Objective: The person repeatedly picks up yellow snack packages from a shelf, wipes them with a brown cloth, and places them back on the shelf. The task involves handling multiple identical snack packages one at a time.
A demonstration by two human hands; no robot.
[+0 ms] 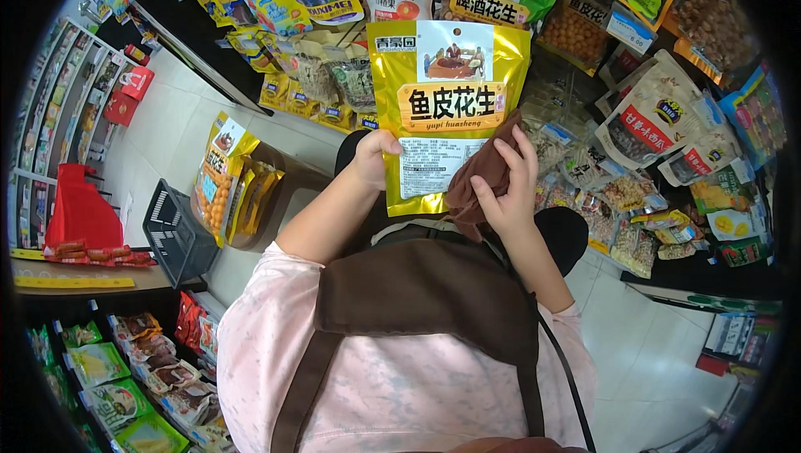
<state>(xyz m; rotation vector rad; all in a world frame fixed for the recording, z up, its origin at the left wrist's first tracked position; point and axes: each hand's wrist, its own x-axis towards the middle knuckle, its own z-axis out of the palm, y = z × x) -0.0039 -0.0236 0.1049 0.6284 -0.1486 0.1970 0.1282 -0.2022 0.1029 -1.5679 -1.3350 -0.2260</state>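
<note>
A yellow foil snack bag (388, 65) with a printed label is held upright before me, its back with small print facing up. My left hand (378, 156) grips the bag's lower left edge, thumb on its front. My right hand (510, 181) presses a brown cloth (479, 184) against the bag's lower right side. Similar yellow bags of coated peanuts (216, 193) stand in a brown box (300, 168) to the left, beside a dark plastic basket (181, 234).
Racks of hanging snack bags (657, 115) rise ahead and to the right. More packets (100, 365) lie on a shelf at lower left. A red cloth-like sheet (81, 209) and white shelving (56, 102) stand at far left. Pale tiled floor (644, 353) shows at lower right.
</note>
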